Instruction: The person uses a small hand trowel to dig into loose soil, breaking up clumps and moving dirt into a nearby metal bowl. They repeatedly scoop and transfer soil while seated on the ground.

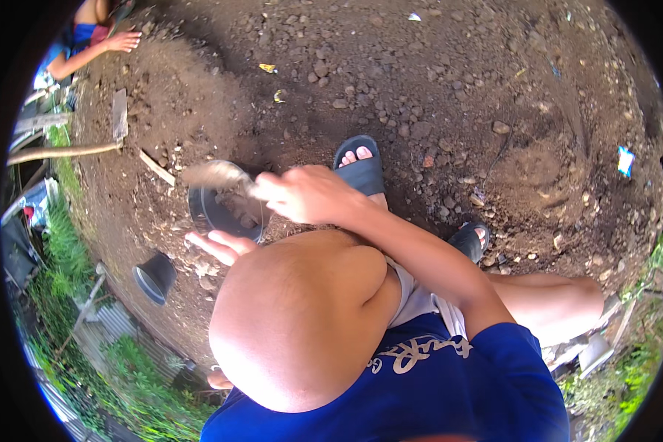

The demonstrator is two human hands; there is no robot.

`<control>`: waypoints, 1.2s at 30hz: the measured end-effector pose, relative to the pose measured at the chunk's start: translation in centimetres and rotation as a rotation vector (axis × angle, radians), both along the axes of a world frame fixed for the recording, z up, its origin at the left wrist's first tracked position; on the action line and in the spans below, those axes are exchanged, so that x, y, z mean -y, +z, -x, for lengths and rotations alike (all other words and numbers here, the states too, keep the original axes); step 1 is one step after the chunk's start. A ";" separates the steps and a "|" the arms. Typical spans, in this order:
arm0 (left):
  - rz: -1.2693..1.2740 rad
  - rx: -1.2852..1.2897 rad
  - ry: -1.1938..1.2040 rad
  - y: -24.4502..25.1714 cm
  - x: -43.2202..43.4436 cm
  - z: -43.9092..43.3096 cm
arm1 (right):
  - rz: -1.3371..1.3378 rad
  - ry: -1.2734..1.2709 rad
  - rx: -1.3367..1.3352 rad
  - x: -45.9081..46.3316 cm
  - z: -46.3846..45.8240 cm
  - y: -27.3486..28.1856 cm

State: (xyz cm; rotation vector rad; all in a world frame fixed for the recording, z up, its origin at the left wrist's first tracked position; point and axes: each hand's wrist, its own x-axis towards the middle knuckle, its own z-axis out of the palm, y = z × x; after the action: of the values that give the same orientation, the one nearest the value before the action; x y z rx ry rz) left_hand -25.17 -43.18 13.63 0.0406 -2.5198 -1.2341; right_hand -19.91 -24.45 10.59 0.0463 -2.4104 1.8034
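Observation:
My right hand (304,193) grips a small digging tool, probably a hand trowel (215,174), blurred by motion. Its brown blade reaches over the far rim of a black plastic pot (199,212). Brown soil (242,205) lies inside this pot, which stands on the dirt beside my bent left knee. Fingers of my left hand (224,247) stretch out at the pot's near side, apart from one another. My knee hides the rest of that hand, so whether it grips the rim is unclear.
A second black pot (156,278) lies tipped to the left. Wood pieces (120,113) and a stick (157,167) rest on stony soil (420,99). Another person's hand (123,41) touches the ground at upper left. Corrugated sheets (116,326) and grass border the left side.

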 end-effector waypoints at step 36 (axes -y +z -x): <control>-0.030 0.532 -1.211 -16.0 -28.0 4.5 | 0.314 -1.053 0.637 -28.0 -11.0 -10.6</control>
State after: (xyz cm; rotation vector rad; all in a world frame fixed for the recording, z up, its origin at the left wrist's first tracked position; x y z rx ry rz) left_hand -29.63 -15.16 -2.39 -1.5243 -3.0004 -1.7994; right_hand -8.87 3.59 -0.03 -1.6678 -1.7107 1.6757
